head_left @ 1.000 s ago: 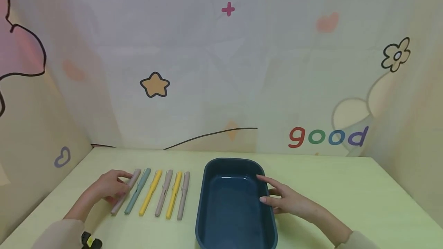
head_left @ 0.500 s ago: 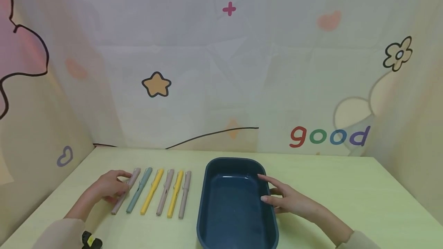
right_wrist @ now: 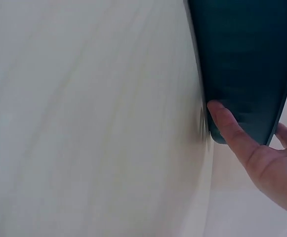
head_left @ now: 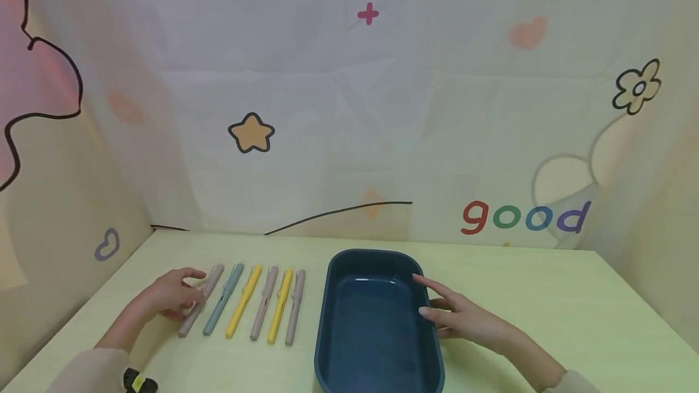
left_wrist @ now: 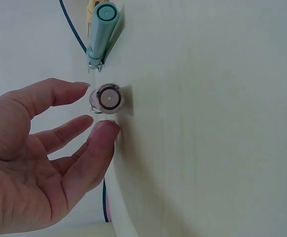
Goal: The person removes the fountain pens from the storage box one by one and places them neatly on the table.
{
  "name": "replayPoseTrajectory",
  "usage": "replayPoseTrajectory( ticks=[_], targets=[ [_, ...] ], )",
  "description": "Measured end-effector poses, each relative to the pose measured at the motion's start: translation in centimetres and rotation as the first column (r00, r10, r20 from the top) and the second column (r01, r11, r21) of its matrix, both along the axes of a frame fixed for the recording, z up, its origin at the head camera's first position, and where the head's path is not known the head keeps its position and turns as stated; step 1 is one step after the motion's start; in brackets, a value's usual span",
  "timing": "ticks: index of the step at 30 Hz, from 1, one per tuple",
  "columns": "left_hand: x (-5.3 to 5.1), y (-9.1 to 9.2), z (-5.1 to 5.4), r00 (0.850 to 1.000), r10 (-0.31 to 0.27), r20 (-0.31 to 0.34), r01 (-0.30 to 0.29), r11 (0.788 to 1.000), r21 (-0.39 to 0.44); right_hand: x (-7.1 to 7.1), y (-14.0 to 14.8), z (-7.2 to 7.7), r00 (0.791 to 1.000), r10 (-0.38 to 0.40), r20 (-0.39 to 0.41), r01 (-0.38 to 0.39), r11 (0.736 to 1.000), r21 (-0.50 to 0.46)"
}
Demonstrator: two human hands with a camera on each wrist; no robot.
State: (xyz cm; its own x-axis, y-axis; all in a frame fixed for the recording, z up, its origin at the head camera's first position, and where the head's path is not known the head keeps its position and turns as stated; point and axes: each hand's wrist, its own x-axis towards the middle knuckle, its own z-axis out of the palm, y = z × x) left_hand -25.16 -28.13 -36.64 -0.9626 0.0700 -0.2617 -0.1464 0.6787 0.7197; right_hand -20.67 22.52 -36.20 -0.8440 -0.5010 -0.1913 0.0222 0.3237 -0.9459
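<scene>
My left hand (head_left: 175, 293) is at the left end of a row of capped pens, its fingers and thumb spread around a mauve-grey pen (head_left: 210, 284). In the left wrist view, gaps show between the fingertips and that pen (left_wrist: 108, 98), which lies on the table. Beside it lies a teal pen (head_left: 224, 300). My right hand (head_left: 464, 320) holds the right side of a deep dark blue container (head_left: 324, 320). Index finger and thumb reach its rim, while other fingers are partly hidden behind the wall. In the right wrist view, one finger presses the outer wall (right_wrist: 247, 59).
Rightward in the row lie a yellow pen (head_left: 243, 302), a mauve pen (head_left: 264, 302), another yellow pen (head_left: 280, 306) and a grey-mauve pen (head_left: 295, 307). The pale table (head_left: 524, 296) meets a patterned backdrop (head_left: 306, 156) behind and at both sides.
The head view has shifted slightly, so the scene sits farther right. My left hand has moved a little left relative to the other pens. My right hand stays at the container's side.
</scene>
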Motion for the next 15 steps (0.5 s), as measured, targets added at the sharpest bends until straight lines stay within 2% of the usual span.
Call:
replayPoseTrajectory(
  ticks=[7, 15],
  targets=[
    [0.5, -0.1, 0.3, 1.0, -0.01, -0.02, 0.01, 1.0, -0.008, 0.0, 1.4, 0.1, 1.0, 0.022, -0.013, -0.022, 0.999, -0.032],
    [1.4, -0.4, 1.0, 0.999, -0.025, -0.033, 0.025, 1.0, 0.006, 0.2, 3.0, 0.7, 0.996, 0.033, -0.08, -0.033, 0.999, 0.005]
  ],
)
